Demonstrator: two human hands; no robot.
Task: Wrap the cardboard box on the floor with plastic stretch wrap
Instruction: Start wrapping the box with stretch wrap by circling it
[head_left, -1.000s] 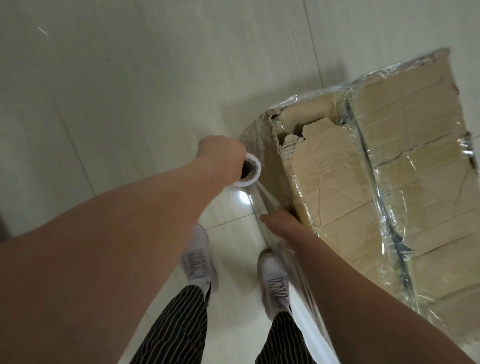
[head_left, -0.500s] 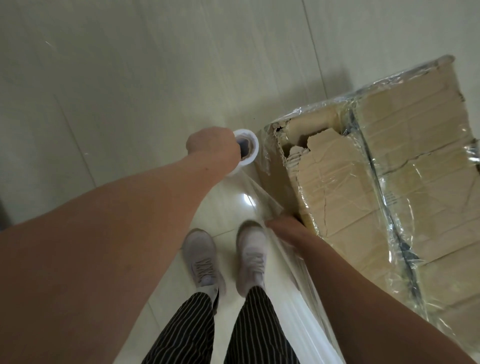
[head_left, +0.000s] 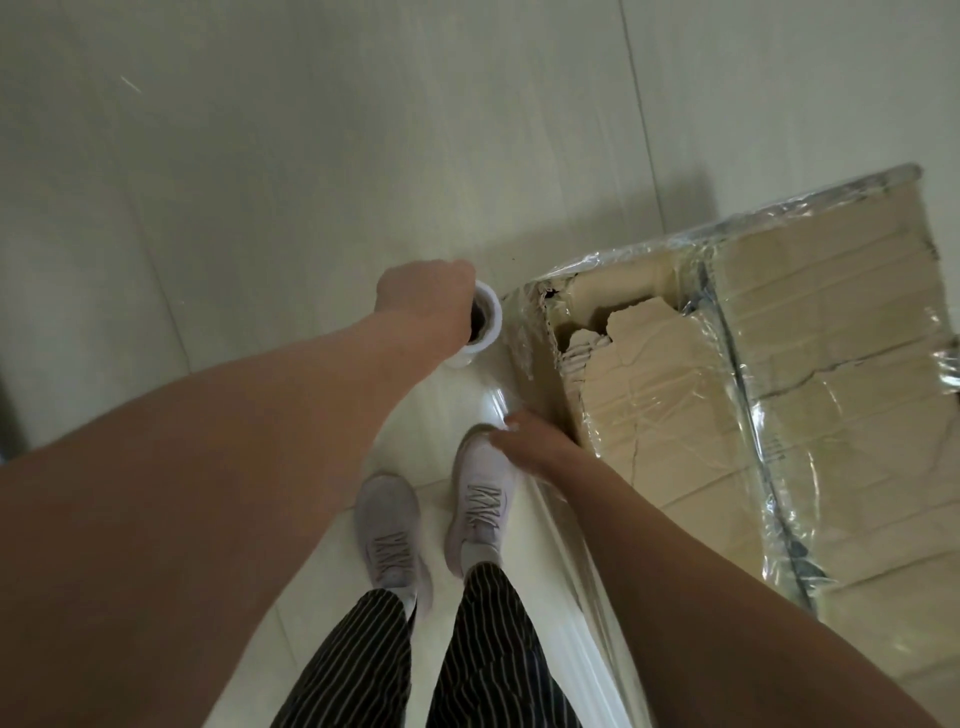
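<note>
A torn cardboard box (head_left: 810, 415) stands on the floor at the right, with clear film over its top and sides. My left hand (head_left: 423, 306) grips the top end of the white stretch wrap roll (head_left: 485, 332), which stands upright just left of the box's near corner. A sheet of stretch film (head_left: 566, 582) runs from the roll back along the box's left side. My right hand (head_left: 530, 441) rests on the film's upper edge beside the box, its fingers fairly straight and pointing left.
Pale tiled floor (head_left: 311, 156) spreads to the left and ahead of the box. My two feet in light sneakers (head_left: 389, 530) stand close to the box's left side, below striped trouser legs. A dark edge shows at the far left.
My left hand has carried the roll forward to the box's corner, drawing out more film. My feet have stepped forward side by side. My right hand stays on the film.
</note>
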